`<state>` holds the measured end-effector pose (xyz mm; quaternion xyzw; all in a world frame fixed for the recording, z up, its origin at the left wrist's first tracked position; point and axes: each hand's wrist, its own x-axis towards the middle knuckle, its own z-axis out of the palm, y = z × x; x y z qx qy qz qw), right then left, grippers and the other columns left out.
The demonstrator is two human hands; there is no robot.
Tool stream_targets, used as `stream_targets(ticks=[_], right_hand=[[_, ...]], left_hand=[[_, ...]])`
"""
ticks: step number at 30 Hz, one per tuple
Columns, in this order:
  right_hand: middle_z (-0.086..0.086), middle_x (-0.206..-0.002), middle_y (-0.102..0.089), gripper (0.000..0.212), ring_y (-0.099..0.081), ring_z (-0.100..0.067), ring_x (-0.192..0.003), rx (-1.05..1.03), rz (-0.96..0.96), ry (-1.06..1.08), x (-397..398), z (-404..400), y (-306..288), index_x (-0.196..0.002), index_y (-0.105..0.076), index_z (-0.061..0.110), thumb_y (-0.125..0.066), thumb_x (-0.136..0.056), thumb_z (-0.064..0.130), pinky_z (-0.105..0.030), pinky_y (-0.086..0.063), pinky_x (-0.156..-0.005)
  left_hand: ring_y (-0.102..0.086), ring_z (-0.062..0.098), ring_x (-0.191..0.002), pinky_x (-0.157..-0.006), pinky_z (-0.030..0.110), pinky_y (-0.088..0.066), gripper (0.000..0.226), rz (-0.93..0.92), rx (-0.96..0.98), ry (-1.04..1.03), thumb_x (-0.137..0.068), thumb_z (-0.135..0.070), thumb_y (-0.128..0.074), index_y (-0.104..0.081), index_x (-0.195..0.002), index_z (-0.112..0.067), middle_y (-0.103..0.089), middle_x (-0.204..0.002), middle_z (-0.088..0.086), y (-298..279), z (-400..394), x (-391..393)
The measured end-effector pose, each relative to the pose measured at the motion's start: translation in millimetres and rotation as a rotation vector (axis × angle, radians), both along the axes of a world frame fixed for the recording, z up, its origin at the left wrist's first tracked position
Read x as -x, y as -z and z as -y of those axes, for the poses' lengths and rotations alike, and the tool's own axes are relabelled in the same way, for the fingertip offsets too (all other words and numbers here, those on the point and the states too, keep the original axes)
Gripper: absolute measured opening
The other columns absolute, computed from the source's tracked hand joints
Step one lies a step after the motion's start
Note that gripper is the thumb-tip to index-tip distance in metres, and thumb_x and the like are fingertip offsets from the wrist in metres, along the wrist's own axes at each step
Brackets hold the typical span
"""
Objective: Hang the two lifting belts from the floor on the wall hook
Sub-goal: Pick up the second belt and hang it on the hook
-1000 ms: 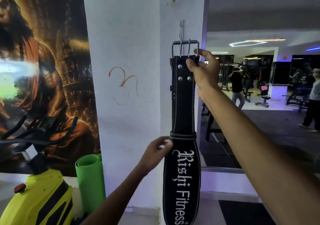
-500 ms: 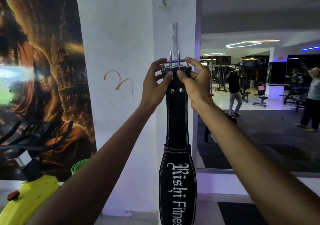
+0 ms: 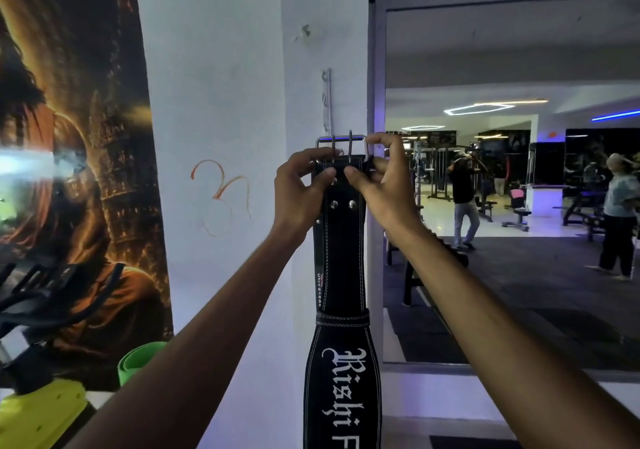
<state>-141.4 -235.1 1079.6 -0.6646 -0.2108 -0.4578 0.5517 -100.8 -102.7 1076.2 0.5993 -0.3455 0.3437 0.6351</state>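
Head view: we pinch the top of the black belt with our left hand and right hand, its buckle just below the wall hook, perhaps not yet hooked.

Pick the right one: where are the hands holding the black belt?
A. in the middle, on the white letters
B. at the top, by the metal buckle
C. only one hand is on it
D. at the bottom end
B: the left hand and the right hand both pinch the belt just under its metal buckle.
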Motion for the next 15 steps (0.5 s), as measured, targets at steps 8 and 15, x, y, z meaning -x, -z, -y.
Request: stream_targets(ticks=[8,15], right_hand=[[-0.015,-0.099,-0.072,0.06,-0.072,-0.024,-0.092,0.081,-0.052,0.065,-49.6,45.6,-17.4,-0.132,-0.051,0.019,-0.079,-0.081,0.011,-0.039,-0.06,-0.088],[-0.017,-0.097,-0.072,0.064,-0.071,-0.03,-0.089,0.108,-0.002,0.206,-128.8,64.5,-30.5,-0.13,-0.053,0.027,-0.082,-0.073,0.031,-0.048,-0.058,-0.086]], left_hand=[[-0.072,0.014,-0.094,-0.083,0.024,-0.059,0.045,0.014,0.016,-0.009,-0.082,0.002,-0.074,-0.068,-0.122,-0.019,-0.071,-0.108,-0.005,-11.0,29.2,-45.4],[-0.072,0.007,-0.092,-0.074,0.018,-0.058,0.058,0.007,0.063,0.055,-0.083,0.001,-0.075,-0.058,-0.138,-0.008,-0.071,-0.114,0.003,-22.9,49.7,-117.4]])
